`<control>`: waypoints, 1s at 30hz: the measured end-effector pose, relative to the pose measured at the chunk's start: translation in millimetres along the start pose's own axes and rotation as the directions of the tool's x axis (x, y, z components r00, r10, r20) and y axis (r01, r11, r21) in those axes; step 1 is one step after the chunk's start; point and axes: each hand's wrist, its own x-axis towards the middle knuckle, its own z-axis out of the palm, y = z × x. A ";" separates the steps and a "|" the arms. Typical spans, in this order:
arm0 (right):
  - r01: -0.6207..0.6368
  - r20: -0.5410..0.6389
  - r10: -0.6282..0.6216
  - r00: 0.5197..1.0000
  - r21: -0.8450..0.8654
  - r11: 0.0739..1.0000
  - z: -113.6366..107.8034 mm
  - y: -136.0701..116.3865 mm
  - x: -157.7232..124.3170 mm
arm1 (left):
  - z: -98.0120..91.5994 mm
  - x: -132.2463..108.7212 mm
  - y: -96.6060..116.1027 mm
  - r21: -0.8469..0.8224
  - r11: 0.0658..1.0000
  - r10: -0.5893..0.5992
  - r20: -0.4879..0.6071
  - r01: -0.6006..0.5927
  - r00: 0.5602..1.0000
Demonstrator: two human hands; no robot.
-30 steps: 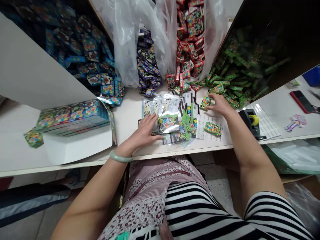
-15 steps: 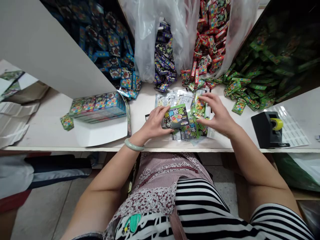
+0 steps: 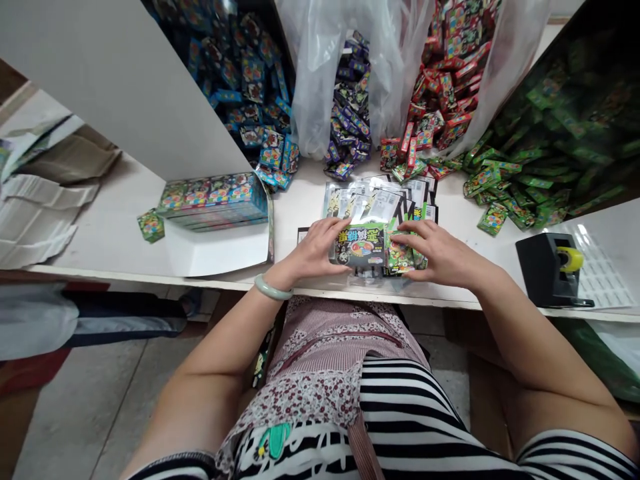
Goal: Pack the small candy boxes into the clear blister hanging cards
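White and narrow, the counter (image 3: pixel 455 200) ran right across in front of me. At its far left lay a pile of flat cardboard (image 3: pixel 40 207), with another person's leg (image 3: pixel 125 325) below the edge. Next came a loose pack (image 3: pixel 151 225), then an open box (image 3: pixel 220 257) holding a row of packs; behind it were blue packs (image 3: pixel 260 120). My left hand (image 3: pixel 317 250) had its thumb and fingers clamped on the left end of a black-and-green pouch (image 3: pixel 363 245), above a spread of other pouches (image 3: pixel 367 200). Purple packs (image 3: pixel 350 120) lay behind. My right hand (image 3: pixel 443 255) had thumb and forefinger closed on a green pack (image 3: pixel 399 255) at the pouch's right end. Red packs (image 3: pixel 445 93) were heaped beyond that hand, and farther right came more green ones, then a tape dispenser (image 3: pixel 543 270) beside a label sheet (image 3: pixel 603 267).
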 end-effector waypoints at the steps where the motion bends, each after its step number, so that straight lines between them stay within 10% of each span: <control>1: 0.005 0.017 -0.005 1.000 0.019 1.000 -0.1 -0.1 0.2 | -1.0 -1.1 0.5 -0.010 1.000 0.000 0.013 0.000 1.000; 13: -0.003 0.043 -0.005 0.999 0.186 0.983 5.2 15.7 19.9 | -2.0 -0.2 3.5 -0.172 0.985 0.039 0.060 -0.028 0.997; 24: -0.187 -0.318 0.264 0.910 0.252 0.949 33.0 -1.8 15.7 | 2.9 -6.9 -0.8 -0.121 0.991 -0.061 -0.091 0.050 0.994; 30: -0.113 -0.154 0.186 0.970 0.392 0.913 43.9 2.0 31.5 | 4.3 -11.0 -3.7 -0.106 0.994 -0.030 -0.111 0.019 0.993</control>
